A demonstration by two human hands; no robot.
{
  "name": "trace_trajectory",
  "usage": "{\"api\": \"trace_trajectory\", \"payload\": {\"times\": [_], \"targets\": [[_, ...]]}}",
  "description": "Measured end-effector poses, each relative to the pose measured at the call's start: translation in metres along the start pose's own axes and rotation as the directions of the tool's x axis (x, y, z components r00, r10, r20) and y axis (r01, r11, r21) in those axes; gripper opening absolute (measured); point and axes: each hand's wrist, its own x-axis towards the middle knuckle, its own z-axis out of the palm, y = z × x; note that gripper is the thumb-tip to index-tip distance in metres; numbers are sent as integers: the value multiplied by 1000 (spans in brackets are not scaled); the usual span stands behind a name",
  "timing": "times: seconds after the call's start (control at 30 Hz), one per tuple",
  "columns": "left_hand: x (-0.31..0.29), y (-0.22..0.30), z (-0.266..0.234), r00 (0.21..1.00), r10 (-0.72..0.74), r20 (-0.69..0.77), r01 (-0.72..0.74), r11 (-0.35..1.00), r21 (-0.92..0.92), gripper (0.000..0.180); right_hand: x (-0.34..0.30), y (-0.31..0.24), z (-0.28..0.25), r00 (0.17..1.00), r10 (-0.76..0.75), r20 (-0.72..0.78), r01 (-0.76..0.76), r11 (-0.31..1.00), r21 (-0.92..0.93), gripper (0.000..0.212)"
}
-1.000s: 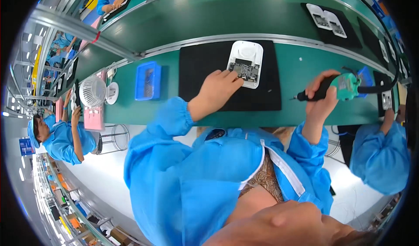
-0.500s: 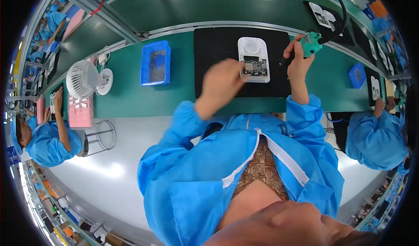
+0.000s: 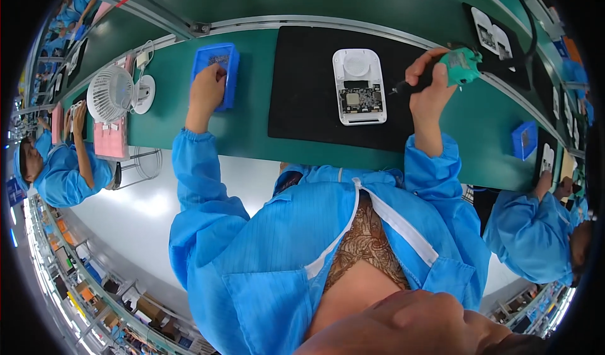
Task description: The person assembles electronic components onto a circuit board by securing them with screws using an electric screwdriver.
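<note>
My left hand (image 3: 208, 89) reaches into the blue bin (image 3: 232, 68), its fingers curled down among small metal parts that look like screws. Whatever its fingertips hold is hidden. In my right hand (image 3: 430, 100) is a green electric screwdriver (image 3: 461, 66), its dark tip pointing left toward a white plastic housing (image 3: 357, 57). That housing lies on a black mat (image 3: 296, 84), with a bare circuit board (image 3: 362, 100) in its lower half and a round white recess above. The screwdriver tip is apart from the board.
A white fan (image 3: 111, 94) stands left of the bin beside a pink tray (image 3: 111, 142). A metal rail (image 3: 265, 22) runs along the back of the green bench. More white housings (image 3: 491, 37) lie at the far right. Co-workers in blue sit at both sides.
My left hand has moved from the circuit board leftward into the blue bin. My right hand still holds the screwdriver beside the housing. The whole view has shifted slightly.
</note>
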Motion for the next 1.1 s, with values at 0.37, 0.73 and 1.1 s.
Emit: {"api": "trace_trajectory", "payload": {"times": [0.37,0.73,1.1], "targets": [[-6,34,-7,963,14,-269,-55,988,-143,6,-14,-39,3,990,-44,135,50,998,-45,54],[-56,211,35,958,253,137,-20,535,-845,11,-16,-57,34,988,-85,126,83,996,21,65],[-64,242,65,865,491,-108,-465,701,-541,12,-20,-60,37,978,-139,155,129,989,71,72]]}}
